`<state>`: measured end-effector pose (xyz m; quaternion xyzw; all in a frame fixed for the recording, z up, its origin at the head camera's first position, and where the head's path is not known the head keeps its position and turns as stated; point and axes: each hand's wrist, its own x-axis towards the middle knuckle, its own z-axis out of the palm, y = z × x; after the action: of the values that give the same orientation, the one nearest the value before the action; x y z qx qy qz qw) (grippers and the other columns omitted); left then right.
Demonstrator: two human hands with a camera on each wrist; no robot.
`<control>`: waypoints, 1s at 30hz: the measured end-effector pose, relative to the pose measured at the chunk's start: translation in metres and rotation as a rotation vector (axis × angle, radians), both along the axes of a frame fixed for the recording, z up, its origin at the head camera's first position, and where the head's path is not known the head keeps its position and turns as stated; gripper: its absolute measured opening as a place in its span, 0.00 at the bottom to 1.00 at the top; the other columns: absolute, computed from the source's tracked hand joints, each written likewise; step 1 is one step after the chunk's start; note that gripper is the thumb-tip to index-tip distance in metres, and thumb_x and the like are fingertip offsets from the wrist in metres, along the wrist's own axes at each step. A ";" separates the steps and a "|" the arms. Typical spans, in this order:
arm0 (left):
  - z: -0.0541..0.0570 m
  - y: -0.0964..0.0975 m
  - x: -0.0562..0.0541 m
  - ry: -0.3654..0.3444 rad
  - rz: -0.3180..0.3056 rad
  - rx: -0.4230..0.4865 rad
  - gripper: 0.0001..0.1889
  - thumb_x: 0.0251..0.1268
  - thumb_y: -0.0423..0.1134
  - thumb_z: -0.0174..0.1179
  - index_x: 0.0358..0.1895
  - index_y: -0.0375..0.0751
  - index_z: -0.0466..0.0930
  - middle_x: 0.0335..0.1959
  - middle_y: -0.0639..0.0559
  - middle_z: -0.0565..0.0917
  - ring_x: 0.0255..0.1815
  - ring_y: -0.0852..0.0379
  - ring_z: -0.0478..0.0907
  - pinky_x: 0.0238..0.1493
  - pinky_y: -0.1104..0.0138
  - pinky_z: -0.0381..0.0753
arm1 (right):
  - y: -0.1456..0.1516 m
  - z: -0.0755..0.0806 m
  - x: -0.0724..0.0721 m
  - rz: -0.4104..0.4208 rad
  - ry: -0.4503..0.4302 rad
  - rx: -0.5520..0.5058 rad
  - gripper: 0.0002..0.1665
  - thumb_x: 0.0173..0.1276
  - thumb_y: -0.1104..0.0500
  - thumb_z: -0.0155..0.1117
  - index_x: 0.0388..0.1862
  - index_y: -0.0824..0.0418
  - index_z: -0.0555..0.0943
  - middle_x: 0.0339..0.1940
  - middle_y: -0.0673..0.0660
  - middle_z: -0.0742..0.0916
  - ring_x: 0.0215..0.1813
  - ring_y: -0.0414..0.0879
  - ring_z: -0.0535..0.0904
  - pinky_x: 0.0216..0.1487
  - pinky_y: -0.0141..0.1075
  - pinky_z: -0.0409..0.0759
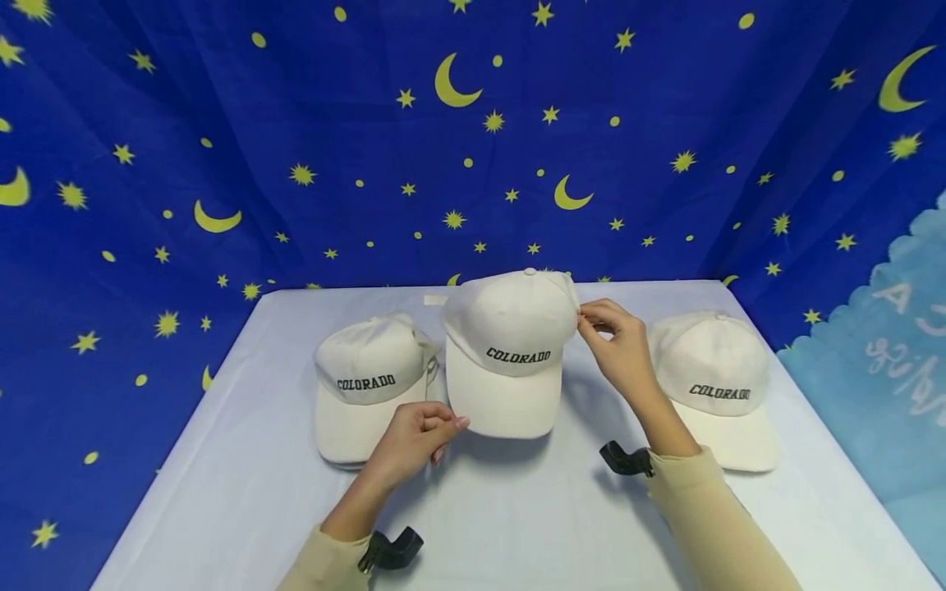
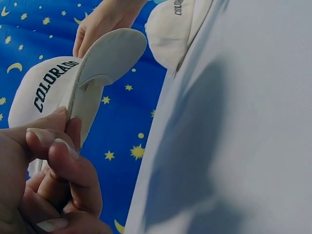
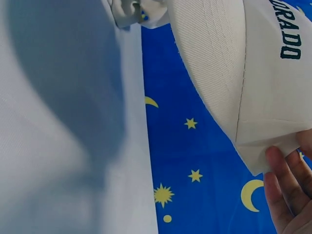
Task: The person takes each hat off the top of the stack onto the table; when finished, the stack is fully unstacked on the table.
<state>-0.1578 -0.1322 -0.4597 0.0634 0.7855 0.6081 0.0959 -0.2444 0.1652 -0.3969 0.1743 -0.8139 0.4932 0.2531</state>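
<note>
fingers of the left hand [image 1: 412, 439] pinch the brim of the middle cap [image 1: 506, 316] at its side edge, thumb against forefinger, with the other fingers curled in below, as the left wrist view shows up close. the right hand [image 1: 619, 345] pinches the same cap at the edge of its crown, on the opposite side, between thumb and fingers; the right wrist view shows fingertips against that edge.

the middle cap is held up off the worktop [image 1: 502, 525], crown up, brim sloping down toward the wearer of the head camera, between two caps like it. its shadow falls on the white cover below. all three are off-white, with colorado in dark letters across the front.

the left cap [image 1: 360, 361] rests on the worktop, brim toward the near side, a strap showing at its right; the left hand overlaps its brim in the head view. the right cap [image 1: 711, 361] rests on the other side, partly behind the right forearm.

both sleeves [image 1: 720, 513] are beige, and a black mount [image 1: 624, 458] juts from each wrist. beyond the worktop hangs a blue cloth [image 1: 384, 139] with yellow moons and stars.
</note>
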 end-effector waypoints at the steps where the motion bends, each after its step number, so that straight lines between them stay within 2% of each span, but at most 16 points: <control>1: -0.001 0.001 -0.001 -0.002 -0.003 0.000 0.19 0.70 0.44 0.67 0.35 0.26 0.80 0.10 0.54 0.72 0.12 0.60 0.68 0.17 0.70 0.63 | 0.001 -0.001 0.000 -0.001 0.001 -0.004 0.06 0.70 0.73 0.66 0.42 0.73 0.87 0.41 0.63 0.88 0.39 0.34 0.81 0.45 0.24 0.78; 7: -0.004 0.006 -0.004 -0.002 -0.006 -0.006 0.19 0.70 0.45 0.67 0.35 0.27 0.81 0.10 0.54 0.71 0.12 0.59 0.68 0.17 0.71 0.62 | 0.013 -0.019 -0.012 -0.010 -0.001 -0.027 0.06 0.68 0.74 0.66 0.42 0.73 0.87 0.41 0.64 0.88 0.38 0.34 0.80 0.45 0.23 0.78; 12: -0.006 0.010 -0.006 -0.017 -0.013 -0.023 0.19 0.70 0.45 0.67 0.35 0.28 0.81 0.10 0.54 0.72 0.12 0.60 0.68 0.17 0.71 0.62 | 0.024 -0.035 -0.021 -0.029 -0.017 -0.032 0.06 0.69 0.72 0.68 0.42 0.69 0.88 0.40 0.60 0.89 0.38 0.32 0.80 0.44 0.22 0.77; 23: -0.013 0.018 -0.007 -0.055 -0.046 -0.036 0.19 0.70 0.45 0.67 0.35 0.28 0.81 0.11 0.54 0.73 0.13 0.60 0.67 0.16 0.70 0.62 | 0.035 -0.043 -0.016 -0.024 -0.033 -0.027 0.06 0.71 0.68 0.68 0.43 0.66 0.89 0.40 0.56 0.89 0.39 0.34 0.81 0.45 0.23 0.78; 30: -0.016 0.019 -0.011 -0.043 -0.072 -0.035 0.18 0.71 0.45 0.67 0.36 0.28 0.82 0.11 0.55 0.74 0.12 0.60 0.67 0.16 0.70 0.62 | 0.040 -0.047 -0.014 -0.031 -0.041 -0.028 0.06 0.71 0.68 0.68 0.44 0.66 0.89 0.41 0.57 0.89 0.39 0.33 0.81 0.45 0.22 0.77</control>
<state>-0.1692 -0.1127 -0.4752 0.0766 0.7911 0.5916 0.1356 -0.2586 0.2054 -0.4441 0.1481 -0.8144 0.5041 0.2464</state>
